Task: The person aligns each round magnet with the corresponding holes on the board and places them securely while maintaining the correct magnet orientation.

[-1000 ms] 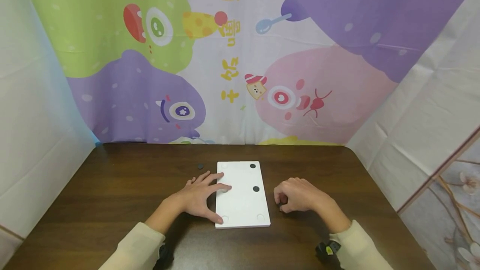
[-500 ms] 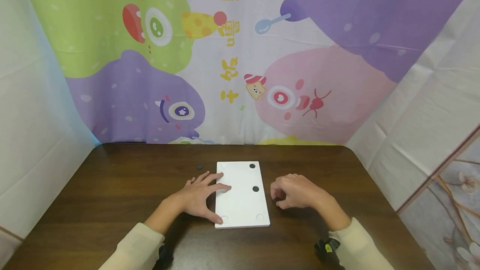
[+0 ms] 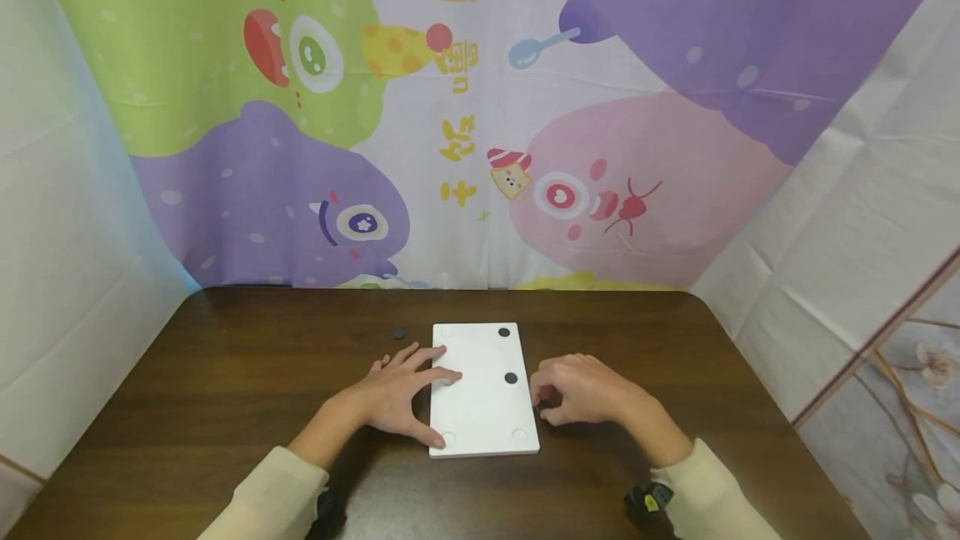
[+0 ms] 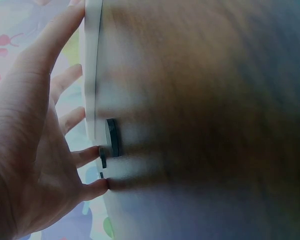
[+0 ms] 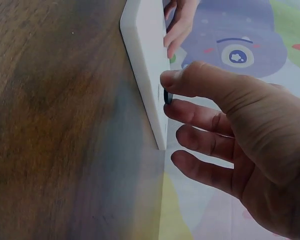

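A white rectangular board (image 3: 483, 407) lies on the dark wooden table, with shallow round recesses near its edges. Two black discs (image 3: 511, 378) sit along its right side. My left hand (image 3: 397, 390) is spread over the board's left edge, thumb and fingertips resting on its top. Between thumb and index finger, my right hand (image 3: 577, 390) pinches a small black disc (image 5: 168, 96) just off the board's right edge; in the head view the fingers hide that disc. Other black discs (image 4: 113, 137) lie on the table beside the left hand's fingers, mostly hidden from the head view.
One loose black disc (image 3: 400, 334) shows beyond the left hand on the brown table (image 3: 225, 407). A cartoon-printed curtain (image 3: 465, 257) hangs behind the table's far edge, and white cloth (image 3: 840, 273) flanks the right side.
My right hand has moved left, closer to the board's right edge, with its fingers still together. The left hand and the board have stayed in place.
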Motion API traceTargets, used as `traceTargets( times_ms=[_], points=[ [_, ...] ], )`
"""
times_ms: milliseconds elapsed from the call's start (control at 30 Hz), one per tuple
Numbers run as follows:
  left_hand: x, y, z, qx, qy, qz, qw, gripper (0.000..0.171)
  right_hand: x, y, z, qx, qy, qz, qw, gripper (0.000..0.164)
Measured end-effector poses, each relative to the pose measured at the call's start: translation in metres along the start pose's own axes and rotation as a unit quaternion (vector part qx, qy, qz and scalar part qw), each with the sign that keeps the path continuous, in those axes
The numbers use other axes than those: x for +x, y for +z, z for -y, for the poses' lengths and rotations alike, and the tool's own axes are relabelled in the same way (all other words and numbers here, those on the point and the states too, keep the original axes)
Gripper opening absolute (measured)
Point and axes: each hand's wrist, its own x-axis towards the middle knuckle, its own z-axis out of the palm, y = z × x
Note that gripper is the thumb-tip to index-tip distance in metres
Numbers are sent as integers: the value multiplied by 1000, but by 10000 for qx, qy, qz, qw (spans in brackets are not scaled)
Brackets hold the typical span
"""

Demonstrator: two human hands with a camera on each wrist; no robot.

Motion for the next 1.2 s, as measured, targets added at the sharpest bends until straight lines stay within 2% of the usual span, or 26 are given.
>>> traceTargets(
  times_ms=[500,933,1200],
  points=[
    [0,1,0,24,-21,-10,10000,100,3,2,8,97,-143,11,9998,13],
    [1,0,0,25,-36,-9,10000,100,10,3,13,526,-356,226,9977,12],
    [1,1,0,13,-29,-3,10000,100,16,5,11,577,-482,335,9966,12]
  ],
)
